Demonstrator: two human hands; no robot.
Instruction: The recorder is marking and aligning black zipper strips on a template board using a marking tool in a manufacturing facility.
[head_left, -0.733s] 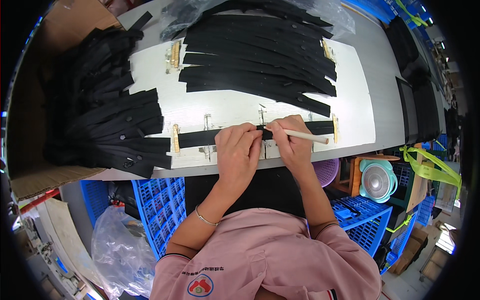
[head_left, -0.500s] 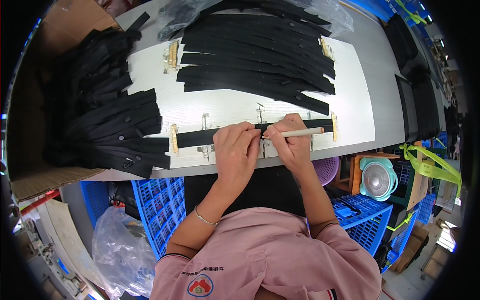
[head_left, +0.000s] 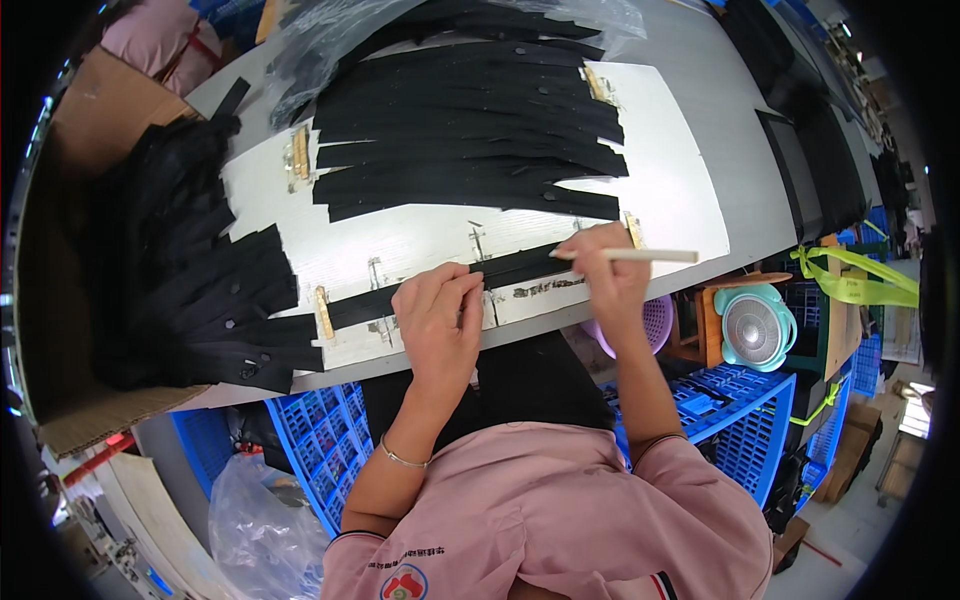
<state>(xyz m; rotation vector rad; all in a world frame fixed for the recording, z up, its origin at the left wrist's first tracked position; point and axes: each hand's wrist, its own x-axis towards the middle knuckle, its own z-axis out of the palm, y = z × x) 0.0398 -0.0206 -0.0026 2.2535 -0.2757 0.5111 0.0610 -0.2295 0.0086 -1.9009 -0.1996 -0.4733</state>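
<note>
A long black fabric strip [head_left: 520, 266] lies across the near part of a white board [head_left: 690, 180], between two yellowish end blocks [head_left: 323, 312]. My left hand [head_left: 436, 315] presses the strip down near its middle, fingers bent and held together. Farther right along the strip, my right hand [head_left: 610, 275] is closed round a pale pencil-like marker [head_left: 660, 255]. Its tip points left, at or just above the strip; whether it touches cannot be made out. Dark marks [head_left: 545, 288] show on the board beside the strip. Behind it lies a pile of similar black strips [head_left: 460, 120].
At the left, a cardboard box [head_left: 135, 85] on its side holds many black strips [head_left: 180, 260]. Clear plastic film [head_left: 310, 50] lies at the back. Below the table edge are blue crates [head_left: 320, 440], a purple basket [head_left: 655, 322] and a turquoise fan [head_left: 755, 328].
My right hand has moved right along the strip with the marker, away from my left hand. The left hand stays on the strip. The whole view has shifted and turned a little.
</note>
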